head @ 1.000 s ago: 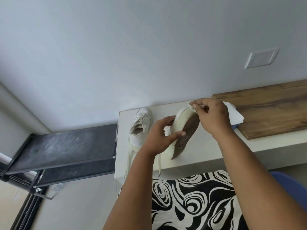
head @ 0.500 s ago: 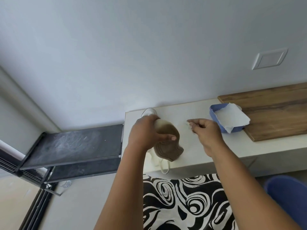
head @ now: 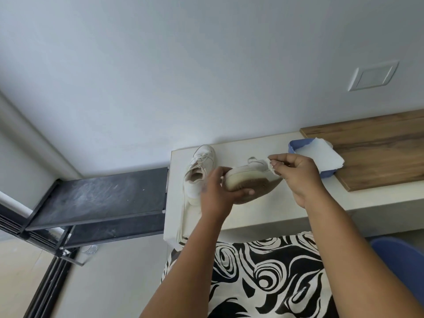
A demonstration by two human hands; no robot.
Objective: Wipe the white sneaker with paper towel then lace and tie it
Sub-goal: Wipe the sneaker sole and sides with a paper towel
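My lap, covered in black-and-white swirl fabric (head: 263,271), fills the nearest part of the view, just below the front edge of the white counter (head: 252,216). I use that counter as my landmark.

Above the counter's front half, my left hand (head: 220,191) holds the white sneaker (head: 247,173) by its heel end, fingers over the top and thumb curled under the brown sole. The shoe is tipped on its side, sole facing me, lifted off the surface. At its toe end my right hand (head: 296,173) pinches a small wad of paper towel (head: 270,165) against the upper.

The wad is small, so I judge it may shred or slip from my fingertips if I scrub hard. My left hand holds only one end, so pressure at the toe could twist the shoe loose and drop it onto the counter or my lap.

Further back, near the counter's left edge, the second sneaker (head: 198,171) stands with laces trailing over the front edge; a careless elbow could drag it off. Toward the counter's right rear, a blue tray (head: 298,144) of spare towels rests on a wooden board (head: 378,157).
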